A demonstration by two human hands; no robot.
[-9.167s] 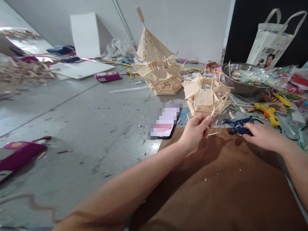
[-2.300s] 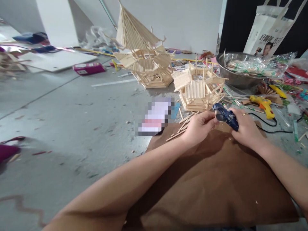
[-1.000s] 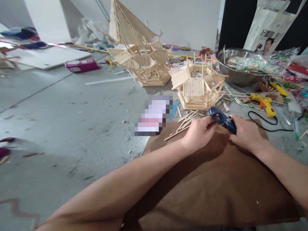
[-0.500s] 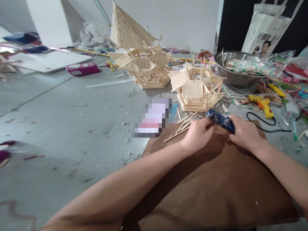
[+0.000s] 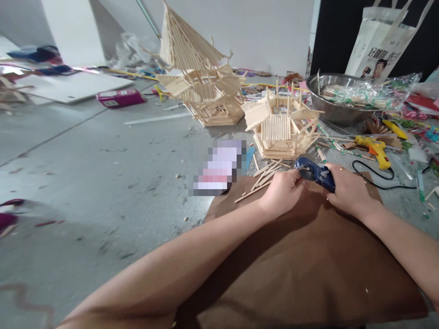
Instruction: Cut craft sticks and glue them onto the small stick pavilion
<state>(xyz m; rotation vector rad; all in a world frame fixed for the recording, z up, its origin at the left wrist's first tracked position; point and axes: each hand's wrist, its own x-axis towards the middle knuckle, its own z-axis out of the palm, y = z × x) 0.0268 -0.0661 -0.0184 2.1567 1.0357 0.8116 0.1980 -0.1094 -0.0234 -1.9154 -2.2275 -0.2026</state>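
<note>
My right hand is wrapped around a blue hand tool with a rounded head, a dark round part and pale dust on it. Close against the tool's head, my left hand is closed in a pinch; whatever lies between its fingers is hidden. Both hands are above a brown sheet. Loose thin wooden sticks lie just beyond my left hand. Behind them stands a small open-topped pavilion model built of such sticks.
A taller pointed-roof stick model stands farther back. To the right are a yellow glue gun with a black cord and a metal bowl holding sticks and plastic wrap. A blurred-out phone-like object lies left of the sticks.
Both hands keep nearly the same place, with the blue tool's head turned slightly so more of its dark round part shows. The whole view has shifted very slightly.
</note>
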